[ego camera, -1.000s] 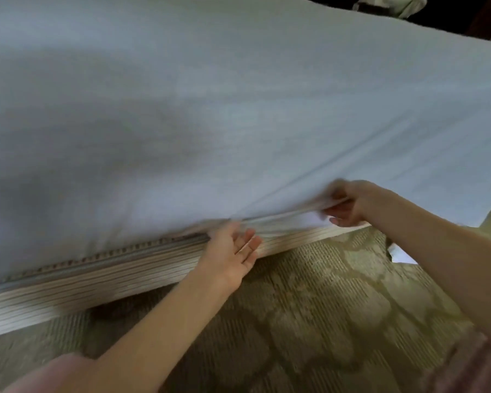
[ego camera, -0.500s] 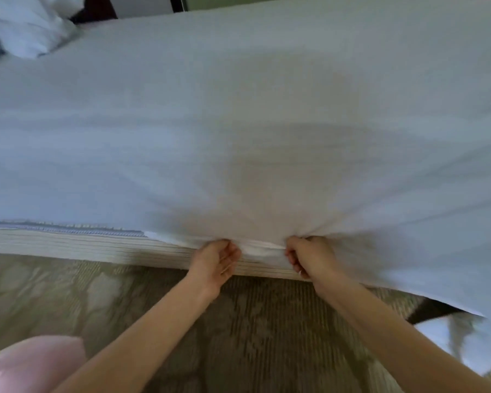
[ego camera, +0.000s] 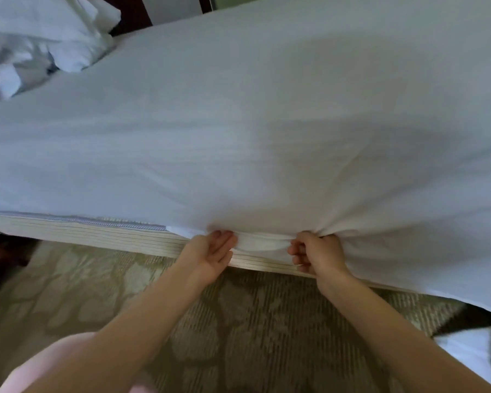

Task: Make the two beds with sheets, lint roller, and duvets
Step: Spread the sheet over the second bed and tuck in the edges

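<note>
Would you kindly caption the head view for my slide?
Left hand touches the white sheet at the bed edge; right hand grips a bunched fold.

Patterned beige carpet [ego camera: 97, 293] below; dark wooden furniture [ego camera: 131, 12] behind.

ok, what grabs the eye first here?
The white sheet fills most of the view, spread over the mattress. At its near edge, centre, the right hand grips a bunched fold, while the left hand is straight-fingered at the hem beside it. Crumpled white bedding lies top left.
</note>
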Tool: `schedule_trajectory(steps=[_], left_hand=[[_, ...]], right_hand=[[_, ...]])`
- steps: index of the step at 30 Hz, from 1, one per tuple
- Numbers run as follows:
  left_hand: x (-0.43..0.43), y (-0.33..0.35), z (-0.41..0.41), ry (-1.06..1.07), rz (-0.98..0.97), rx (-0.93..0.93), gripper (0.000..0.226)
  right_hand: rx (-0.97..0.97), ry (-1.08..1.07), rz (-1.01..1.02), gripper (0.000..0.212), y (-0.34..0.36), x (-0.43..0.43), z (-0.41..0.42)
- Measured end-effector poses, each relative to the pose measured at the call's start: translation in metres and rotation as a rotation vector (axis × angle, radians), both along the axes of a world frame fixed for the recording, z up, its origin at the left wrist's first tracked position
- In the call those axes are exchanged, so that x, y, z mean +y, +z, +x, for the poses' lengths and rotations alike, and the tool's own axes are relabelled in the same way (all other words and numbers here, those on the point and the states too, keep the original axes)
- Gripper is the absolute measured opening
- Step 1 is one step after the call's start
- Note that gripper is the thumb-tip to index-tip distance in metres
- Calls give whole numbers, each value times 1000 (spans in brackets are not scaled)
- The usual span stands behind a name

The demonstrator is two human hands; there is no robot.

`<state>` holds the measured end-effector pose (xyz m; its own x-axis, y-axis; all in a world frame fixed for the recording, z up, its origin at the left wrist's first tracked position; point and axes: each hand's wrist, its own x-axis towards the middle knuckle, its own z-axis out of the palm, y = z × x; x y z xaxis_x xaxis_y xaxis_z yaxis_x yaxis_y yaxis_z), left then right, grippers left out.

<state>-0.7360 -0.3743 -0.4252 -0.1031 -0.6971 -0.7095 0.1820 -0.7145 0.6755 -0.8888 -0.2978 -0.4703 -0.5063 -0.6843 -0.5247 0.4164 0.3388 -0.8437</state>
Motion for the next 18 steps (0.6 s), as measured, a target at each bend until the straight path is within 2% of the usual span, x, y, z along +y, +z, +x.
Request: schedule_trajectory(steps=[2,4,7,9,12,13,15,18], left_hand=[[-7,1,-4,51,32,28,33],[-12,0,-10,129,27,106,29],[-15,-4,-12,191,3,219,30],[-14,-5,-8,195,8,289,37],[-12,1,-9,224,29,450,42],[-11,2,-9,235,38,499,44],[-9,1,-6,239,65,576,45],[-12,-2,5,171,103,692,48]], right_hand=[[-15,44,4,18,4,4,-3],[-136,71,2,16,12,11,-11],[-419,-17,-44,18,21,29,-31],[-462,-89,-103,18,25,44,-44],[-449,-152,-214,101,22,66,-58],[-451,-157,-246,114,21,69,-59],[-446,-148,-300,110,21,73,-55],[-473,-148,-386,68,20,74,-47]])
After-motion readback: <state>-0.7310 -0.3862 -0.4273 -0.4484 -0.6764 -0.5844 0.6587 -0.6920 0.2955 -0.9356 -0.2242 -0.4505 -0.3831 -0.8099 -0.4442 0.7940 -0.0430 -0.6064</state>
